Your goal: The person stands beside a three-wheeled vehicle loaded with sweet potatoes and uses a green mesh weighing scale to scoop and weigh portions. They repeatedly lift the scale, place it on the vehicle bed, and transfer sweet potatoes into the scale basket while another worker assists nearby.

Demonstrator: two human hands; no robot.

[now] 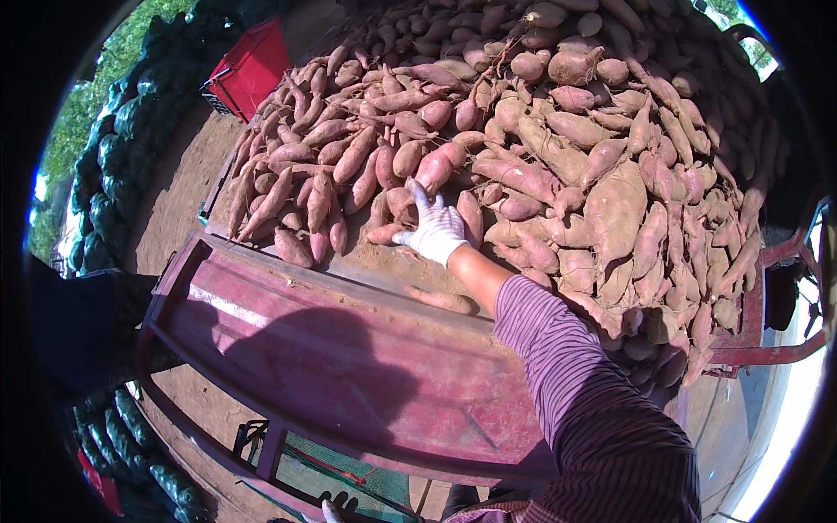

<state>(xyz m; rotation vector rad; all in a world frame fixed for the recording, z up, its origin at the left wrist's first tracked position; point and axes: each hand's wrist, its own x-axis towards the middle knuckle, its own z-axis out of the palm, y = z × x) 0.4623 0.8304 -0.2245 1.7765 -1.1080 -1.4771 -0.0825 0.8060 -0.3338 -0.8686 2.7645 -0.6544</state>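
My right hand (pixel 437 225), in a white glove, reaches into a large heap of reddish sweet potatoes (pixel 353 157). Its thumb and forefinger are spread around a sweet potato (pixel 400 202), touching or just over it; no firm grip shows. A small sweet potato (pixel 384 234) lies by the thumb, and a plump one (pixel 437 168) lies just beyond the forefinger. Only part of my left hand (pixel 332 510) shows at the bottom edge, with a white glove and dark fingertips, near a green mesh bag (pixel 340 467). What it holds is hidden.
The heap lies on a cart bed behind a lowered red metal side panel (pixel 366 366) with a tubular rail (pixel 196 412). One sweet potato (pixel 441 301) lies by the panel's edge. Filled green bags (pixel 124 176) are stacked left, near a red crate (pixel 248 68). A dark-clothed person (pixel 91 327) stands left.
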